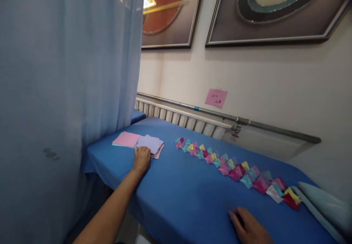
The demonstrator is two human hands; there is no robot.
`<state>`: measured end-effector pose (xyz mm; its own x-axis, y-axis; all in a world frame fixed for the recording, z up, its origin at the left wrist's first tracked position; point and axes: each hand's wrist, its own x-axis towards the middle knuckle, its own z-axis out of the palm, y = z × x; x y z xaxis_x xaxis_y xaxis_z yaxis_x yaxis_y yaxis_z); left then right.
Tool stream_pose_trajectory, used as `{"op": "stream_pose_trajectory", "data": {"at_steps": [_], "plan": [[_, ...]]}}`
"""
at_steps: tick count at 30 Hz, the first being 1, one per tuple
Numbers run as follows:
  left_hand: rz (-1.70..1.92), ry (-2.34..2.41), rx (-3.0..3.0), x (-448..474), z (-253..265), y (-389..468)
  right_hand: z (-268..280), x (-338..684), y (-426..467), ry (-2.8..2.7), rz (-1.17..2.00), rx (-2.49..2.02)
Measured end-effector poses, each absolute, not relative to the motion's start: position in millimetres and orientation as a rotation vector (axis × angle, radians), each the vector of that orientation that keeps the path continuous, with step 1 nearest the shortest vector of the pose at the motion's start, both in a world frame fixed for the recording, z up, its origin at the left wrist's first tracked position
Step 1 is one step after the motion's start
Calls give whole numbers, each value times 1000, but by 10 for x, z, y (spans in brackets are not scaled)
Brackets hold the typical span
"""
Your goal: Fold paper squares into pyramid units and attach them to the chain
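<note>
Near the left end of the blue-covered table, my left hand (pixel 142 158) rests at the near edge of a stack of lilac paper (pixel 150 143). Its fingers are curled and closed on that edge; the fingertips are partly hidden. Pink sheets (pixel 126 139), with pale blue paper below them, lie just left of the stack. My right hand (pixel 249 226) is low on the near side of the table, loosely curled, thumb apart from the fingers, with nothing visible in it. Beyond it runs a long row of folded paper pieces (pixel 223 169) in pink, teal, yellow and red.
A blue curtain (pixel 68 90) hangs along the left. Behind the blue-covered table (pixel 176 192) are a white radiator (pixel 176 118) and a metal pipe (pixel 275 128). Light blue rolled cloth (pixel 324 203) lies at the right end. A pink note (pixel 216 97) and framed pictures (pixel 275 13) are on the wall.
</note>
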<state>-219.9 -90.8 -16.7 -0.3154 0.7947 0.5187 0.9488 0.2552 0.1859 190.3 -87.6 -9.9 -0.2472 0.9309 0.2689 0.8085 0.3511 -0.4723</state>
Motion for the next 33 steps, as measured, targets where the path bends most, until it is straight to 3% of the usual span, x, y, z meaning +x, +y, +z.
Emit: {"op": "stream_pose_trajectory", "data": {"at_steps": [21, 33], "plan": [[-581, -2365, -1765, -2299, -197, -727, -28, 1835, -937, -2133, 307, -1524], [-1012, -2474, -1616, -2444, -243, -758, -59, 1854, -925, -2133, 270, -1505]]}}
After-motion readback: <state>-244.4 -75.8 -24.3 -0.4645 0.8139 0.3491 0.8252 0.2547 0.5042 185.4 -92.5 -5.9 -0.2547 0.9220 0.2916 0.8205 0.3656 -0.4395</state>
